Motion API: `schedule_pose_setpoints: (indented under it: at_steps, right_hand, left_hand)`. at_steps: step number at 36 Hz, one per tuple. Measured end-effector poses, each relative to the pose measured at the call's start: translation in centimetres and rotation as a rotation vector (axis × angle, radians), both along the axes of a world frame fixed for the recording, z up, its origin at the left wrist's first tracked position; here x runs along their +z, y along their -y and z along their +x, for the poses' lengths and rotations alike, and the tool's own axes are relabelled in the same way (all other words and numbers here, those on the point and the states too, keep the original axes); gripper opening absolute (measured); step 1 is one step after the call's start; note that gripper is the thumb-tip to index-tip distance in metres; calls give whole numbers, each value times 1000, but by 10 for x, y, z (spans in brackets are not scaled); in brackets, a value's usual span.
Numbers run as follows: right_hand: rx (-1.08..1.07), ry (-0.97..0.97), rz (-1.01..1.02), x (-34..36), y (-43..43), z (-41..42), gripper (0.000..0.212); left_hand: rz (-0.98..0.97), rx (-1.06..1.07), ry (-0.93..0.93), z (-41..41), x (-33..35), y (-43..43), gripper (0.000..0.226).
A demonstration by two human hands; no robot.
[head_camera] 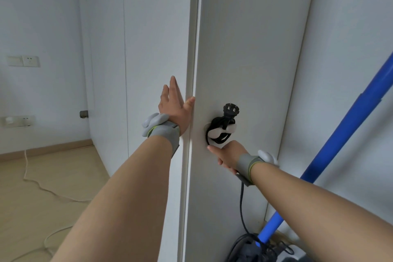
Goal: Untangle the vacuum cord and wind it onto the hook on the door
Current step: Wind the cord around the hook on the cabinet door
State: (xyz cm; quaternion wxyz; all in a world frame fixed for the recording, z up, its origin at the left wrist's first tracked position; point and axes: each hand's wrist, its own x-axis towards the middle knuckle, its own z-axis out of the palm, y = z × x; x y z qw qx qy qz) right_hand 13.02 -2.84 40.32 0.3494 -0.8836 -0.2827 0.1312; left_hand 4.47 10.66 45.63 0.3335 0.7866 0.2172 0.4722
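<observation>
The black vacuum cord (pixel 217 126) is wound in loops on a white hook (pixel 221 133) fixed to the white door (pixel 244 59). Its plug (pixel 231 110) sticks up above the loops. One strand of the cord (pixel 241 204) hangs down to the vacuum (pixel 251 249) on the floor. My left hand (pixel 174 102) lies flat with straight fingers against the door's edge, thumb on the door face. My right hand (pixel 226 155) is just under the hook, fingers reaching up behind the loops; whether they hold the cord is hidden.
A blue vacuum tube (pixel 340 134) leans diagonally at the right. A white cable (pixel 38 185) trails over the wooden floor at the left. Wall sockets (pixel 23 61) sit on the left wall, and a door stop (pixel 84 114) is fixed lower down.
</observation>
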Motion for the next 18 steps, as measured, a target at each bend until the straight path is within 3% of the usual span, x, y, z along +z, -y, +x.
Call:
schedule_pose_setpoints:
  at_steps: [6, 10, 13, 15, 18]
  right_hand:
    - [84, 6, 83, -4, 11, 17, 36]
    - [71, -39, 155, -11, 15, 27, 45]
    - [40, 23, 19, -17, 15, 33, 41]
    - [-22, 55, -43, -20, 17, 39, 52]
    - [-46, 30, -36, -24, 18, 48, 54]
  left_hand:
    - [-8, -2, 3, 0, 0, 1, 70]
    - [-6, -2, -4, 0, 0, 0, 70]
    - [-5, 3, -2, -2, 0, 1, 70]
    - [-5, -4, -2, -1, 0, 2, 69]
    - [-10, -5, -2, -1, -1, 1, 69]
